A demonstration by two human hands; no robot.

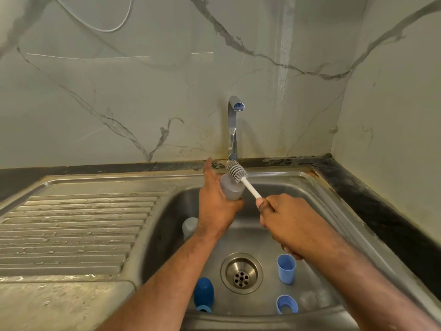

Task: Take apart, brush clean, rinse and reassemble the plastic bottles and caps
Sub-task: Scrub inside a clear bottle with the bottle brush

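- Left hand (216,206): grasps a translucent grey bottle (231,188), uncapped, above the sink basin (317,209) at 12 o'clock from the drain (241,273), below the tap (235,125); no water seen running.
- Right hand (284,218): clenched round the white handle of the bottle brush (236,170); bristle head at the bottle's mouth, outside it.
- Second translucent bottle (189,226): in the basin at 10 o'clock from the drain, partly hidden by the left forearm.
- Dark blue piece (203,292): at 8 o'clock.
- Light blue cup-shaped cap (286,268): at 3 o'clock.
- Light blue ring (286,304): at 5 o'clock.
- Judgement: disassembly looks done; brushing under way; rinsing and reassembly remain.
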